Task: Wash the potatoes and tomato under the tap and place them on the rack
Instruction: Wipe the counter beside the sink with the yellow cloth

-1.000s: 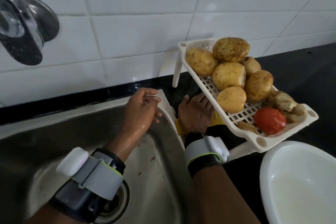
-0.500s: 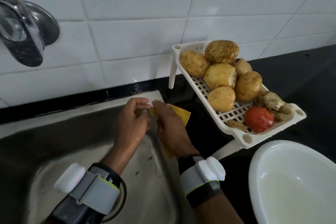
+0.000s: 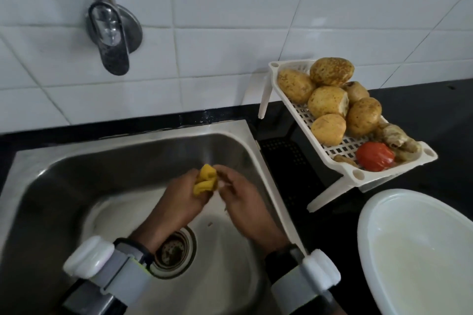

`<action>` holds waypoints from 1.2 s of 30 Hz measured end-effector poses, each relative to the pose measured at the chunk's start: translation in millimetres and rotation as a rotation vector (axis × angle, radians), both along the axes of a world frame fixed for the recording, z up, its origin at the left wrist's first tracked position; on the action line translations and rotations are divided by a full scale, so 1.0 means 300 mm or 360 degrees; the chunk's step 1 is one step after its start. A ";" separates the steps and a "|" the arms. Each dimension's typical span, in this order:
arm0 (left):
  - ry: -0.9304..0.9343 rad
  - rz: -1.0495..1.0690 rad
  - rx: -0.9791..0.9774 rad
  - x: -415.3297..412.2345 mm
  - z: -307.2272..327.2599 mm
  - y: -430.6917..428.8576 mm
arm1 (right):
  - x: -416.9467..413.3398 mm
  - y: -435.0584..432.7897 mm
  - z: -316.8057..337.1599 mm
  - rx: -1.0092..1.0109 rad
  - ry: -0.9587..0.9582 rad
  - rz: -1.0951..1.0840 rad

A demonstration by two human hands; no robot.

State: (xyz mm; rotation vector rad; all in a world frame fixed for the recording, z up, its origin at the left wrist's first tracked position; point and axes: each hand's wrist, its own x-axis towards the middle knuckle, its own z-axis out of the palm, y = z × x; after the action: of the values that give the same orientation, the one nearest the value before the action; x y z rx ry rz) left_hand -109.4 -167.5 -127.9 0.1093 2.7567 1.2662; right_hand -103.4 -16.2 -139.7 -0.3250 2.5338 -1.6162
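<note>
Several potatoes (image 3: 329,100) and a red tomato (image 3: 375,159) lie on the white slotted rack (image 3: 297,107) standing on the counter right of the sink. Over the steel sink (image 3: 107,176), my left hand (image 3: 180,202) grips a bunched yellow cloth (image 3: 206,181). My right hand (image 3: 243,202) is beside it, its fingers at the cloth's right edge; motion blur hides whether they pinch it. The tap (image 3: 107,23) sits on the tiled wall above the sink's left half; no water shows.
A white plastic basin (image 3: 389,245) sits at the lower right on the black counter (image 3: 435,110). Some darker vegetable pieces (image 3: 395,135) lie at the rack's right end. The sink drain (image 3: 172,253) is below my hands.
My right hand pulled the yellow cloth from under the rack to the sink. The cloth now sits bunched in my left hand over the basin. The view shifted left and down.
</note>
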 end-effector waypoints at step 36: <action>-0.0727 -0.0034 0.0812 0.105 -0.027 -0.009 | 0.083 0.019 -0.024 -0.0282 -0.0932 -0.0264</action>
State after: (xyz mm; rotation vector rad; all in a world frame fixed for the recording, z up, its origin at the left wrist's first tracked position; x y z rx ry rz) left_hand -77.9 -170.2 -136.0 -0.1003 2.0105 1.7077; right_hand -78.5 -10.4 -146.8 0.3130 2.0213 -1.6812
